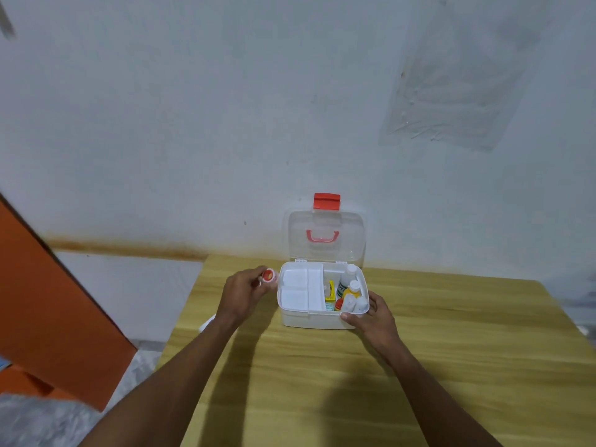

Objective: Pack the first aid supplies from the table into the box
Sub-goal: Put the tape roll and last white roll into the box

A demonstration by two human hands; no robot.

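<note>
A white first aid box (314,319) stands open on the wooden table (451,366), its clear lid (325,237) with a red latch upright against the wall. A white divided tray (301,290) fills the box's left half. The right half holds a white bottle (347,277), a yellow bottle (351,290), a yellow packet (330,290) and other small items. My left hand (243,293) holds a small red-and-white roll (268,275) just left of the box. My right hand (375,317) grips the box's front right corner.
The table's left edge runs near my left forearm, with a pale floor beyond it. A small white object (206,323) shows beside my left forearm. An orange panel (48,301) leans at the far left. The wall stands directly behind the box.
</note>
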